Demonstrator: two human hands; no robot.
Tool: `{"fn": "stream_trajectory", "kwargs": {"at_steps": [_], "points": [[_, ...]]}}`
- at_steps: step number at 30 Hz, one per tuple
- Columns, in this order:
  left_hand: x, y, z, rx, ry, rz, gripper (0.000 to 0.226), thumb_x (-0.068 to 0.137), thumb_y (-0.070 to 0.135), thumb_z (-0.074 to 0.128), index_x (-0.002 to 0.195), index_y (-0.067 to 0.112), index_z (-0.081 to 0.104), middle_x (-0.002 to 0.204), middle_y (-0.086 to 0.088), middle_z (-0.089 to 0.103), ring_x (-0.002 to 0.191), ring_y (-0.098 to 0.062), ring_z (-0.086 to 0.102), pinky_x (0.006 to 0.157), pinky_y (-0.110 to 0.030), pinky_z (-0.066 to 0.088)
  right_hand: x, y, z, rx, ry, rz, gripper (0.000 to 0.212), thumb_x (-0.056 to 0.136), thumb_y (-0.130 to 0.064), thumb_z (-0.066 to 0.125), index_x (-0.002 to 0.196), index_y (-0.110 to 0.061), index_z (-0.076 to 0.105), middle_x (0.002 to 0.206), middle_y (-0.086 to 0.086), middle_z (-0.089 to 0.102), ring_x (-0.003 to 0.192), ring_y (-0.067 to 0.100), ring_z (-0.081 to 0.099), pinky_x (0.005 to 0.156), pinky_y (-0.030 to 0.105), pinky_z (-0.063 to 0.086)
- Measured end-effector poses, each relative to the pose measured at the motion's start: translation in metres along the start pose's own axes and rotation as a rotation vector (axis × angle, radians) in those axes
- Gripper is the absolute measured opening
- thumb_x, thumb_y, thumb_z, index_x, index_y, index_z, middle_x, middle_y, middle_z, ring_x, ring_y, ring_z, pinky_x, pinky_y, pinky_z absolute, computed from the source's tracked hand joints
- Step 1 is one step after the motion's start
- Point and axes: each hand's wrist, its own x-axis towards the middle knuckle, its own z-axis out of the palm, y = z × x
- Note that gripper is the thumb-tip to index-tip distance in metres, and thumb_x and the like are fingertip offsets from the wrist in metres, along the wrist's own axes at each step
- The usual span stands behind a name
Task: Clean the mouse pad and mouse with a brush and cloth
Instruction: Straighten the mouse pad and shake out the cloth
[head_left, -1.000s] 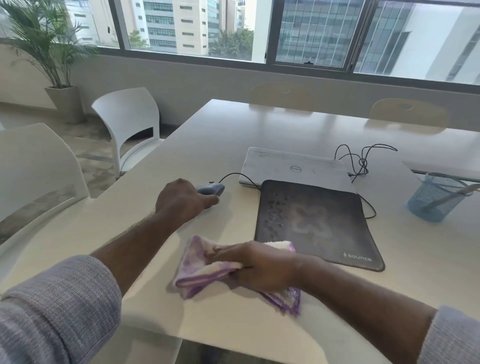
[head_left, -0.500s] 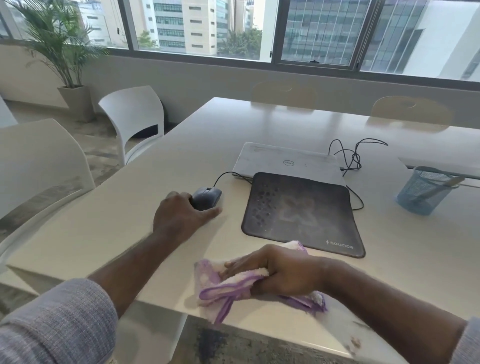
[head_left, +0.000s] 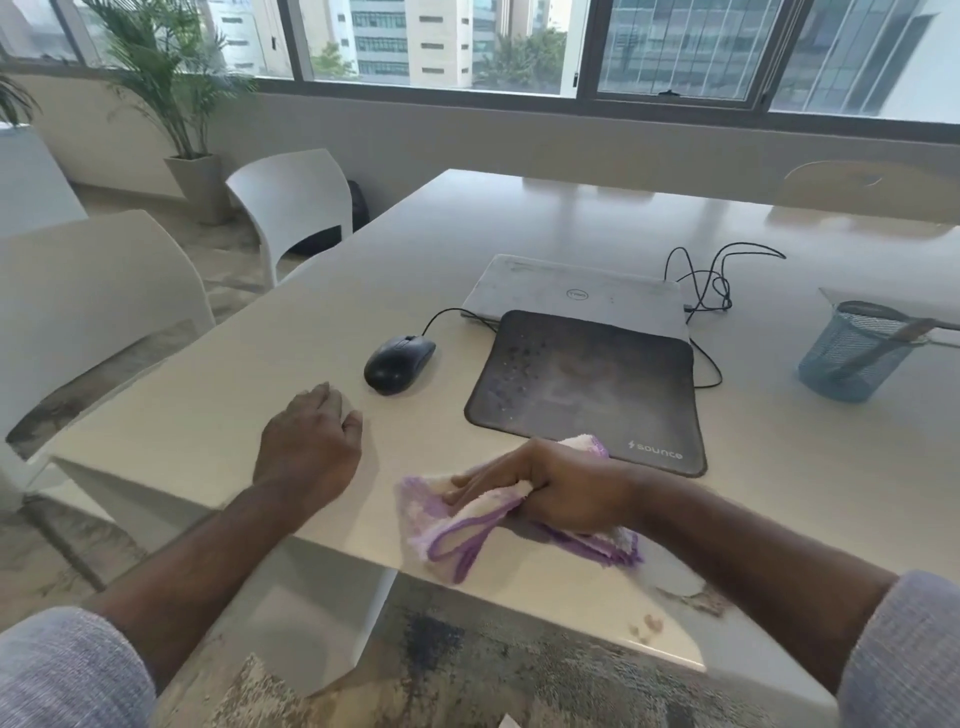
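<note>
Cloth (head_left: 483, 525) sits near the front edge of the table (head_left: 311, 332), bunched under our right hand (head_left: 556, 493), thumb and fingers curled round a fold of it, so a firm hold. Left hand (head_left: 309, 447) rests on the table w/ fingers loosely curled, holding nothing, just short of the mouse (head_left: 399, 364) and not touching it. Mouse sits left of the pad (head_left: 587, 389), apart from it, cable running back toward the laptop (head_left: 571, 296). Pad's far edge overlaps the closed laptop, its front right corner just beside the cloth. Pad surface looks dusty/spotted. Blue mesh cup (head_left: 857, 358) far right w/ a brush (head_left: 883, 343) leaning in it, we think, a bit blurry tho.
</note>
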Motion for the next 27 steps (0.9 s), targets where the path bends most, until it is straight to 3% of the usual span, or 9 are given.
{"fn": "stream_trajectory", "kwargs": {"at_steps": [3, 6, 9, 11, 14, 16, 19, 24, 27], "points": [[-0.01, -0.004, 0.0, 0.046, -0.069, 0.009, 0.058, 0.104, 0.038, 0.029, 0.154, 0.007, 0.027, 0.163, -0.008, 0.02, 0.15, -0.023, 0.018, 0.122, -0.035, 0.012, -0.022, 0.009, -0.004, 0.02, -0.049, 0.007, 0.037, 0.091, -0.003, 0.057, 0.122, -0.018, 0.07, 0.132, -0.006, 0.065, 0.125, 0.021, 0.059, 0.105, 0.049, 0.047], [-0.013, -0.004, -0.003, 0.043, -0.091, 0.012, 0.058, 0.105, 0.038, 0.029, 0.155, 0.008, 0.024, 0.163, -0.007, 0.018, 0.151, -0.021, 0.015, 0.122, -0.035, 0.01, -0.042, 0.019, -0.014, -0.009, -0.032, 0.018, 0.026, 0.095, -0.013, 0.059, 0.116, -0.019, 0.072, 0.112, 0.002, 0.073, 0.1, 0.03, 0.068, 0.086, 0.051, 0.056], [-0.014, -0.002, -0.005, 0.045, -0.086, 0.01, 0.057, 0.105, 0.037, 0.029, 0.154, 0.007, 0.027, 0.163, -0.008, 0.021, 0.151, -0.021, 0.016, 0.122, -0.034, 0.01, -0.07, 0.026, -0.029, 0.11, 0.245, 0.021, 0.017, 0.093, -0.007, 0.061, 0.101, -0.013, 0.074, 0.093, 0.007, 0.075, 0.078, 0.019, 0.068, 0.068, 0.031, 0.054], [-0.015, -0.002, -0.005, 0.048, -0.088, 0.013, 0.057, 0.105, 0.037, 0.029, 0.154, 0.007, 0.028, 0.162, -0.008, 0.022, 0.15, -0.022, 0.017, 0.121, -0.034, 0.01, -0.097, 0.033, -0.043, 0.215, 0.468, 0.033, 0.022, 0.088, 0.007, 0.062, 0.099, -0.009, 0.074, 0.089, 0.001, 0.076, 0.08, 0.009, 0.066, 0.073, 0.019, 0.051], [-0.014, -0.004, -0.004, 0.051, -0.091, 0.026, 0.057, 0.105, 0.036, 0.03, 0.153, 0.006, 0.029, 0.162, -0.01, 0.023, 0.15, -0.023, 0.018, 0.121, -0.036, 0.012, -0.143, 0.041, -0.064, 0.24, 0.615, 0.04, 0.023, 0.083, -0.017, 0.074, 0.103, -0.006, 0.075, 0.102, 0.015, 0.075, 0.089, 0.017, 0.064, 0.084, 0.028, 0.05], [-0.014, -0.005, -0.003, 0.059, -0.1, 0.039, 0.057, 0.104, 0.036, 0.03, 0.153, 0.005, 0.029, 0.162, -0.011, 0.022, 0.15, -0.025, 0.018, 0.122, -0.038, 0.012, -0.168, 0.043, -0.074, 0.221, 0.74, 0.082, 0.019, 0.078, -0.03, 0.077, 0.094, -0.019, 0.079, 0.094, 0.003, 0.076, 0.085, 0.011, 0.062, 0.081, 0.024, 0.05], [-0.014, -0.007, -0.003, 0.078, -0.124, 0.054, 0.059, 0.104, 0.037, 0.027, 0.153, 0.005, 0.026, 0.163, -0.011, 0.019, 0.151, -0.026, 0.016, 0.122, -0.039, 0.011, -0.188, 0.052, -0.061, 0.134, 0.859, 0.266, 0.021, 0.088, -0.006, 0.066, 0.08, -0.023, 0.076, 0.067, -0.015, 0.068, 0.078, 0.013, 0.055, 0.064, 0.011, 0.045], [-0.018, -0.006, -0.005, 0.071, -0.142, 0.093, 0.06, 0.104, 0.039, 0.027, 0.153, 0.004, 0.026, 0.163, -0.013, 0.018, 0.151, -0.028, 0.016, 0.122, -0.04, 0.011, -0.184, 0.05, -0.009, -0.22, 0.741, 0.435, 0.034, 0.098, -0.026, 0.056, 0.131, -0.033, 0.061, 0.134, -0.023, 0.052, 0.125, 0.004, 0.048, 0.1, 0.017, 0.031], [-0.02, -0.006, -0.008, 0.04, -0.135, 0.118, 0.058, 0.103, 0.037, 0.031, 0.151, 0.003, 0.031, 0.161, -0.016, 0.022, 0.149, -0.029, 0.019, 0.121, -0.041, 0.013, -0.174, 0.025, 0.01, -0.26, 0.754, 0.488, 0.044, 0.101, -0.022, 0.052, 0.143, -0.03, 0.047, 0.139, -0.024, 0.033, 0.135, -0.003, 0.027, 0.103, 0.009, 0.015]]}}
